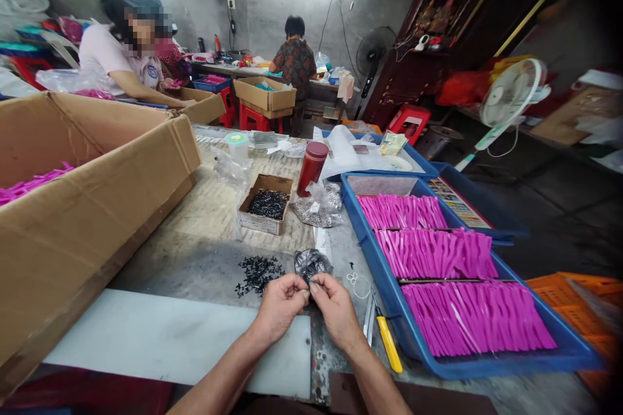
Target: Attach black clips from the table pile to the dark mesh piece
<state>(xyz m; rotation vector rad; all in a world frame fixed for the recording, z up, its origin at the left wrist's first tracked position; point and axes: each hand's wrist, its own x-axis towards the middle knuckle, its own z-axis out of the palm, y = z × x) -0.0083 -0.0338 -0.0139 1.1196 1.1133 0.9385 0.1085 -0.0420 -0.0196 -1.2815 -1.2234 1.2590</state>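
Both hands meet over the near edge of a small clear plastic bag [312, 262] with dark contents. My left hand [283, 305] is closed, thumb and forefinger pinched at the bag's edge. Close beside it, my right hand [335, 306] pinches the same edge with thumb and forefinger. Exactly what lies between the fingertips is hard to see. A loose heap of small black parts [259, 274] lies just left of the bag. Farther back, an open cardboard box [257, 224] holds more small black pieces.
At right, a blue tray [418, 350] holds rows of magenta strips. A yellow-handled tool [388, 345] lies beside it. A large carton [107, 227] fills the left, and a pale board [195, 337] lies in front. Behind stand a red canister [311, 168] and a silvery bag [318, 207]. Two people sit beyond.
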